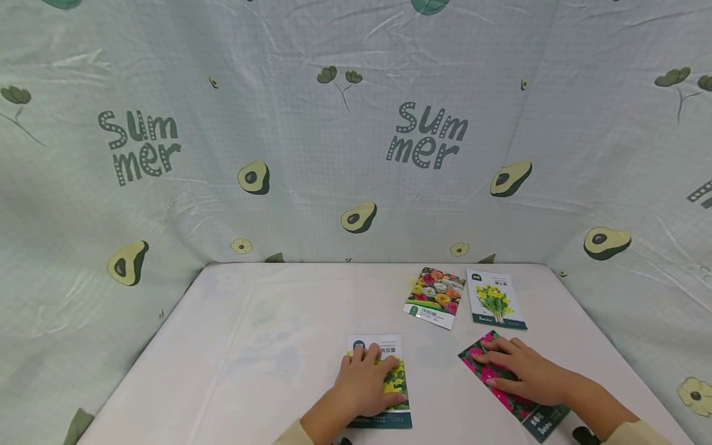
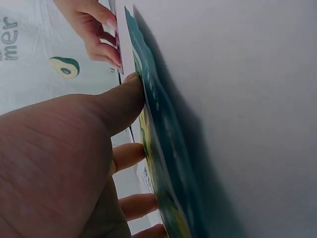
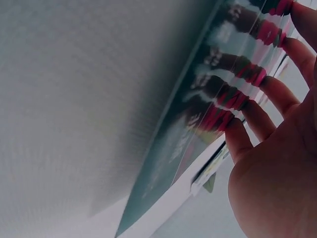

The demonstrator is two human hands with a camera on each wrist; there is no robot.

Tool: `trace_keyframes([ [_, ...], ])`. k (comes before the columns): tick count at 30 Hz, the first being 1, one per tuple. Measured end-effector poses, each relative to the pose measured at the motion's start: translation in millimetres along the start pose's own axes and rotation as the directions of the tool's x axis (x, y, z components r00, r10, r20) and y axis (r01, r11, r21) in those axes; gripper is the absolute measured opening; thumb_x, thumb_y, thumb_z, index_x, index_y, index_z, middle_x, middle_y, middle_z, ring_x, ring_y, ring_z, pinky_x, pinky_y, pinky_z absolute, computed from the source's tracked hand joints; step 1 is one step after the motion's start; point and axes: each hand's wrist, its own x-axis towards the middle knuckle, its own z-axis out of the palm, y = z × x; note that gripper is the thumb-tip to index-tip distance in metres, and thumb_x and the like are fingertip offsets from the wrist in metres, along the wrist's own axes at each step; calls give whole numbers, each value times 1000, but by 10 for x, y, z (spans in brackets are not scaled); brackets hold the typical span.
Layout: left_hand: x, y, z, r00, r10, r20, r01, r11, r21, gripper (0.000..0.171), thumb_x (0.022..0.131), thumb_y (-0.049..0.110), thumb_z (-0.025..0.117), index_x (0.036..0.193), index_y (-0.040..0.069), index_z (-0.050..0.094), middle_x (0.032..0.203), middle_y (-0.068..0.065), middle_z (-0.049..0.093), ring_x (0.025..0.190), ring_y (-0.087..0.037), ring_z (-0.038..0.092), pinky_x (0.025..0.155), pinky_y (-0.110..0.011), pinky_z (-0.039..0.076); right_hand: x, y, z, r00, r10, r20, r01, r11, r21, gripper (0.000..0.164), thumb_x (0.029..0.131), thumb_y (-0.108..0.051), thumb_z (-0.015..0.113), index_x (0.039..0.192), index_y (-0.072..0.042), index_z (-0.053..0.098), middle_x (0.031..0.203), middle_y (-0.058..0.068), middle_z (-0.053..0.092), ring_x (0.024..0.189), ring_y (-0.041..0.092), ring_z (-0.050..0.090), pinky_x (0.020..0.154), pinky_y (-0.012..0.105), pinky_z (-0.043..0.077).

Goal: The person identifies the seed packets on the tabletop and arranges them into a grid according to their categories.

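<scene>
Packets (image 1: 396, 379) lie on a white table (image 1: 267, 346) before avocado-print sheeting (image 1: 300, 148).

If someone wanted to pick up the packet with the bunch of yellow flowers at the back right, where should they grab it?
Probably by its right long edge, coming from the right, thumb against fingers. The yellow-bunch packet lies flat and looks thin, so an edge suits best. On that side is bare table, while the multicoloured-flower packet sits close on its left.
</scene>
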Motion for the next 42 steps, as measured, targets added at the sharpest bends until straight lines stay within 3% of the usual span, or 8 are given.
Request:
trace_keyframes([
  [30,-140,-319,66,998,36,-60,-39,998,-48,61,86,67,69,140,40,58,131,-5,50,117,-31,43,91,-52,39,17,16,9,1000,-31,-1,31,999,24,53,94,-55,68,144,-44,56,151,9,46,134,37,40,101,72,43],
  [42,-265,-335,-74,999,25,-32,-26,999,-44,62,88,64,70,142,38,57,133,-5,48,116,-31,43,90,-49,38,-29,-4,-7,998,-64,-15,65,998,25,54,95,-54,66,147,-41,55,153,12,45,130,36,41,100,69,44],
])
